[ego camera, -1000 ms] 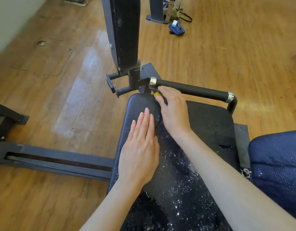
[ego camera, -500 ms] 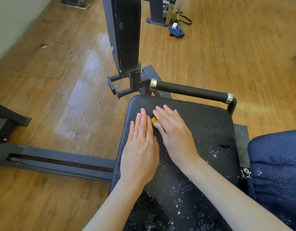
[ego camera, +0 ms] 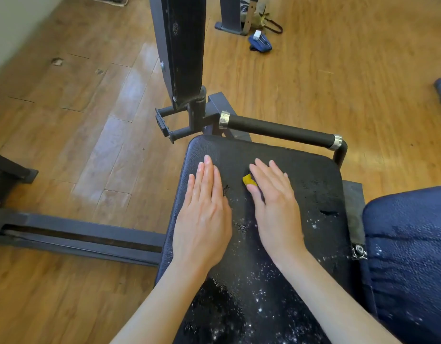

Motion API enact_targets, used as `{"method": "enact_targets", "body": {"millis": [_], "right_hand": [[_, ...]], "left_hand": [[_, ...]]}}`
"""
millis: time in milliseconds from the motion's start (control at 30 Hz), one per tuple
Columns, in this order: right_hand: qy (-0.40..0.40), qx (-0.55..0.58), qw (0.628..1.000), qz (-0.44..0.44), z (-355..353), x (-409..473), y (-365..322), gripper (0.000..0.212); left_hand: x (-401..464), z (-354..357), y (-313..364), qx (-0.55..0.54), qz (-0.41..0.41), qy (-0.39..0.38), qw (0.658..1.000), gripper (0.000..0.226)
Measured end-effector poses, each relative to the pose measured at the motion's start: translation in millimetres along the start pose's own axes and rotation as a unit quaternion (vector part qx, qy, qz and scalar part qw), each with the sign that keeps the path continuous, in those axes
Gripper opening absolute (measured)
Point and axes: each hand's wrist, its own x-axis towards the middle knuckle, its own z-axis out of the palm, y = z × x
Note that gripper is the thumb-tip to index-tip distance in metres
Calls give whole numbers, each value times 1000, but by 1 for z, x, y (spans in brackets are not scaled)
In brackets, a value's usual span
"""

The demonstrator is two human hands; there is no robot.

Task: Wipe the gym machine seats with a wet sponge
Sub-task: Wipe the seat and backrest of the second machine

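Note:
A black padded machine seat (ego camera: pixel 311 184) fills the middle of the view, wet and speckled with white foam near me. My left hand (ego camera: pixel 203 214) lies flat on the seat's left side, fingers straight and together. My right hand (ego camera: pixel 275 204) presses flat on a yellow sponge (ego camera: pixel 247 180), of which only a small corner shows beside the thumb. The rest of the sponge is hidden under the palm.
A black foam-covered handle bar (ego camera: pixel 279 130) crosses behind the seat, and a tall black upright pad (ego camera: pixel 182 45) rises at the back. A blue padded seat (ego camera: pixel 410 256) stands at the right. A steel floor rail (ego camera: pixel 73 234) runs left over wooden flooring. A blue item (ego camera: pixel 260 42) lies far back.
My right hand has drawn the sponge back from the seat's far edge by the handle bar toward me and slightly right. My left hand stays flat in place.

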Motion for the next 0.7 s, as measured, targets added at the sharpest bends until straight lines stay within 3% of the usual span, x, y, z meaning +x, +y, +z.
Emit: {"method": "enact_targets", "body": {"millis": [133,367,533,700], "right_hand": [[-45,20,996,-75,16,26,-20,38],[-55,-29,995,-83,-3,-9,-6,44],[-19,28,999,12,17,46,-28,47],[-54,-9,992,-115,18,9,-20,44]], "left_hand": [[0,0,1,-12,4,2,1000,56],[-26,-19,-9,-11,-13,-17,1000,60],[-37,-20,-13,16,-17,-29,999,60],[-37,-20,-13,21,-20,-45,999,60]]}}
